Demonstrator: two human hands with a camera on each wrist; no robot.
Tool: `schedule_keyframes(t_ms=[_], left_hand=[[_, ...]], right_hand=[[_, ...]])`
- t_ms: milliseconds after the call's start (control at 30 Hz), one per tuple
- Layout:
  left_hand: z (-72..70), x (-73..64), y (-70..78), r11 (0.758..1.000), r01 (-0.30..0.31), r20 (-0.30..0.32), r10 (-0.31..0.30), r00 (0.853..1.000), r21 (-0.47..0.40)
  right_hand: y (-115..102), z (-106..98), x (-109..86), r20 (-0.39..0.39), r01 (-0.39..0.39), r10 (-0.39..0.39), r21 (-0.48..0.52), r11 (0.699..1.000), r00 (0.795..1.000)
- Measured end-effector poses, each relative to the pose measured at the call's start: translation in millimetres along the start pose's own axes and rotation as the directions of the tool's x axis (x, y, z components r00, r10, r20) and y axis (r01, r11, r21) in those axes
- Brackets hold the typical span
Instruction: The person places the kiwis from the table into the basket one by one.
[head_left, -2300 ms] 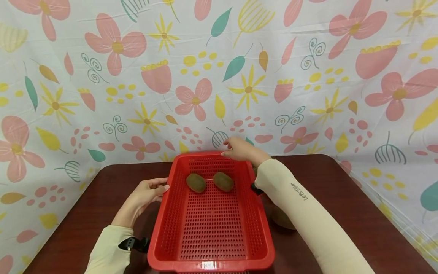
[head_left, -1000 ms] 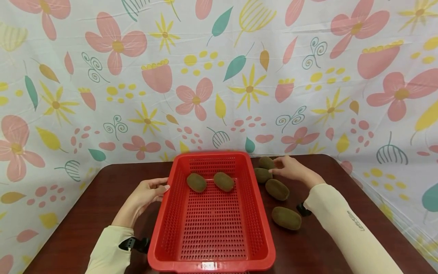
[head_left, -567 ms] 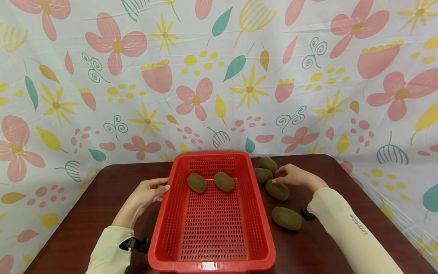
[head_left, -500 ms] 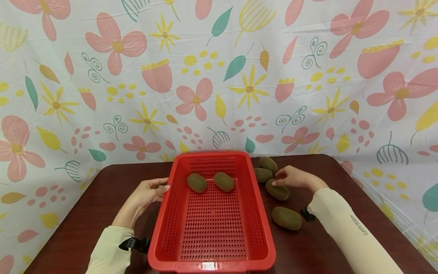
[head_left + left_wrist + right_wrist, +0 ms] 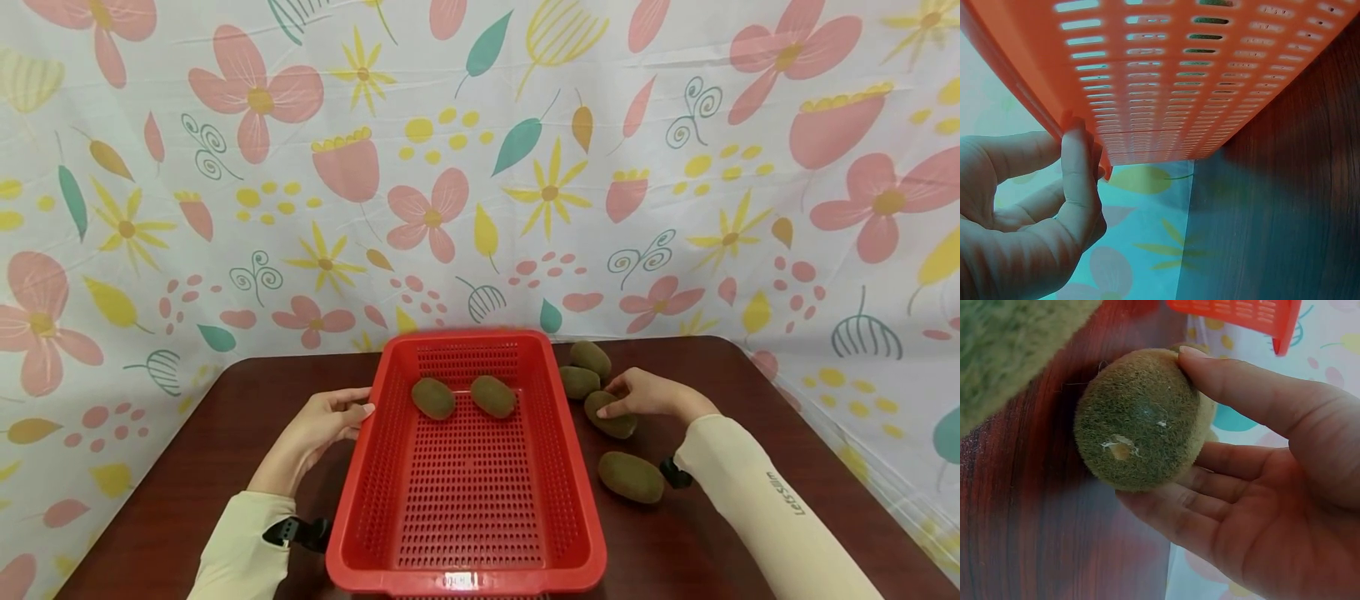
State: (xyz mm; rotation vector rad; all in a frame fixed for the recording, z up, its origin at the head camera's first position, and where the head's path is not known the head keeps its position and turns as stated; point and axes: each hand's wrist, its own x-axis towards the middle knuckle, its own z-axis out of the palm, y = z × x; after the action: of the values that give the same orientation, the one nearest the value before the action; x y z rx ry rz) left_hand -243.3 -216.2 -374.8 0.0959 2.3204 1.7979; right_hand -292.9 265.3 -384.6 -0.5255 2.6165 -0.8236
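With its thumb and fingers my right hand (image 5: 648,395) grips a brown fuzzy kiwi (image 5: 610,417) on the table, right of the basket. The right wrist view shows that kiwi (image 5: 1141,419) end-on between thumb and fingers. My left hand (image 5: 318,429) pinches the left rim of a red perforated plastic basket (image 5: 467,582). Seen from the left wrist, the fingers of the left hand (image 5: 1041,206) bend at the basket's rim. Inside the basket, toward its far end, lie one kiwi (image 5: 433,398) and another kiwi (image 5: 492,396), side by side.
Beyond the gripped kiwi lie a kiwi (image 5: 580,382) and a farther kiwi (image 5: 591,360). Nearer to me rests another kiwi (image 5: 632,477), close to the right wrist strap. The dark wooden table (image 5: 195,467) ends at a flower-printed cloth (image 5: 480,167) behind.
My right hand has moved from above the basket's far right corner to the kiwis on the right, then nearer, and now grips one. The left hand stays on the rim.
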Motion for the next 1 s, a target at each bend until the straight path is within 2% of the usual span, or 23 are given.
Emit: schedule_keyframes(t_ms=[200, 567, 1000], left_hand=[[0.9, -0.6, 2.0, 1.000, 0.001, -0.003, -0.001, 1.000, -0.002], [2.0, -1.2, 2.2, 1.000, 0.009, -0.006, -0.009, 1.000, 0.002], [1.0, -1.6, 2.3, 1.000, 0.002, -0.004, -0.002, 1.000, 0.009]], right_hand=[[0, -1, -0.2, 0.002, 0.001, -0.001, -0.003, 1.000, 1.000], [0, -3, -2.5, -0.042, 0.036, -0.037, -0.016, 0.999, 0.998], [-4, -17, -8.4, -0.094, 0.001, -0.006, -0.054, 0.999, 0.996]])
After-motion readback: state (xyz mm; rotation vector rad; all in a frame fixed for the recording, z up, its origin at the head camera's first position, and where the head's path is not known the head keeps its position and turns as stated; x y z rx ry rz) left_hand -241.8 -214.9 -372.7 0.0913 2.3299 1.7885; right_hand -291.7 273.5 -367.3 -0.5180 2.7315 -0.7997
